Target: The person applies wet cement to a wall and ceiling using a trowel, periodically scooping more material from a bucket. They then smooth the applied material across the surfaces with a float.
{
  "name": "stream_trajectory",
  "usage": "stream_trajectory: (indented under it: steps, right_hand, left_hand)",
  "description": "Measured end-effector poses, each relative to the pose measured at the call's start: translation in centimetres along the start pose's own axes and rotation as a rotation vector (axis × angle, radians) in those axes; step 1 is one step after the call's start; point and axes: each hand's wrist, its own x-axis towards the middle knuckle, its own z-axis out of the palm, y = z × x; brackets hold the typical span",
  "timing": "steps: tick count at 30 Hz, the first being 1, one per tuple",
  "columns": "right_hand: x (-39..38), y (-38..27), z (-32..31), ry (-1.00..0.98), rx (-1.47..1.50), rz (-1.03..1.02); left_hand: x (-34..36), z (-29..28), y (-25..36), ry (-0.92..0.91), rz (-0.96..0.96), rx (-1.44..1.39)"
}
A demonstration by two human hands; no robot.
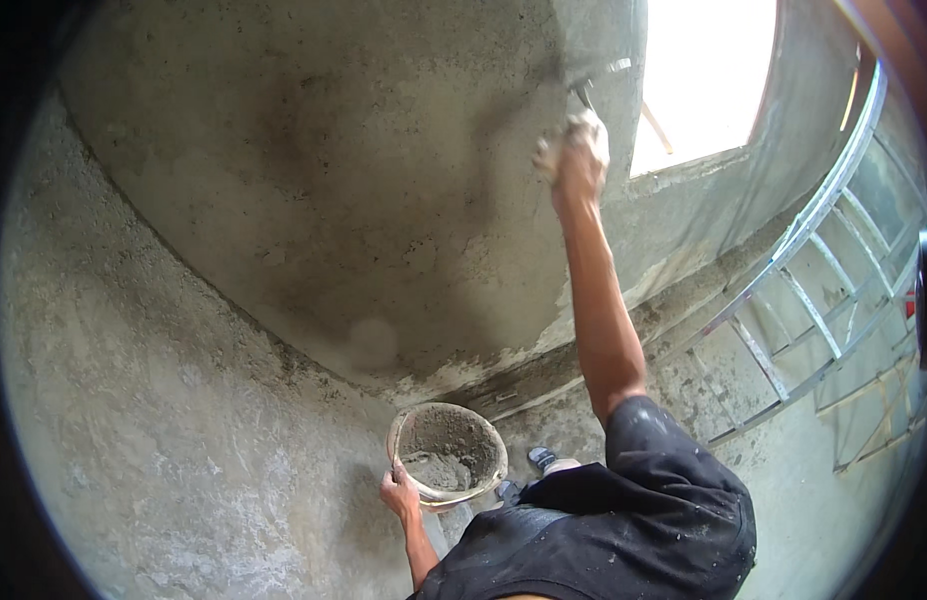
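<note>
No text, label, brand, number or sign can be read anywhere in the head view.

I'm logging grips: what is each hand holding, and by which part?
The left hand holds a bucket by its rim; the right hand grips a trowel-like tool by its handle.

The window [699,80] is glowing white, a rough wall [154,400] is rising at left, and a metal frame [814,214] is occupying the right, grey floor [789,490] showing around it.
</note>
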Motion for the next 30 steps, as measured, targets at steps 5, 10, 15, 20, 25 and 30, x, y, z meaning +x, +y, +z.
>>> stream_trajectory:
  steps: [5, 10, 15, 20, 25, 30]
  right_hand:
    - [4.9, 0.0, 8.6, 0.061, -0.520, -0.290]
    - [4.2, 0.5, 12.0, 0.032, -0.708, -0.306]
    - [0.9, 3.5, 10.7, -0.250, -0.726, -0.314]
    - [-5.9, 6.2, 6.6, -0.464, -0.638, -0.447]
    - [-2.4, 5.7, 1.8, -0.327, -0.554, -0.561]
    - [6.1, 3.9, 0.8, -0.060, -0.837, -0.708]
  left_hand:
    - [-0.1, 0.8, -0.8, -0.016, 0.025, 0.017]
    - [-0.4, 0.5, -0.5, -0.056, -0.016, 0.018]
    - [1.0, 1.7, -2.0, -0.086, 0.030, 0.042]
    - [1.7, 1.7, -2.1, -0.113, 0.031, 0.113]
    - [1.8, 2.0, -0.3, -0.085, 0.059, 0.056]
    - [1.9, 2.4, -0.3, -0.081, 0.020, 0.091]
